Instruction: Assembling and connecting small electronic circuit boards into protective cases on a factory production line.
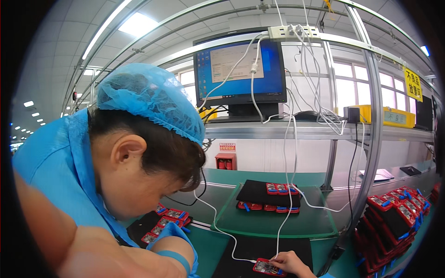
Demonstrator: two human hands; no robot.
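Note:
At the lower edge my right hand (293, 264) pinches the near right end of a circuit board in a red frame (267, 267). This board rests on a black mat (245, 248). A white cable (237, 255) ends in a plug at the board's left end. A second white cable comes down to the fingertips; they hide its end. Very close at the lower left is a large blurred stretch of bare skin (99, 252), with a blue cuff (175, 260) beside it. Whether this is my left hand or the co-worker's arm, I cannot tell; no fingers show clearly.
A co-worker in a blue hair cap (148, 99) leans in from the left. Red-framed boards (269, 207) lie on black foam over a green mat (310, 227); a tall stack (389, 227) stands right. Cables hang from a power strip (294, 33); a monitor (241, 69) sits on the shelf.

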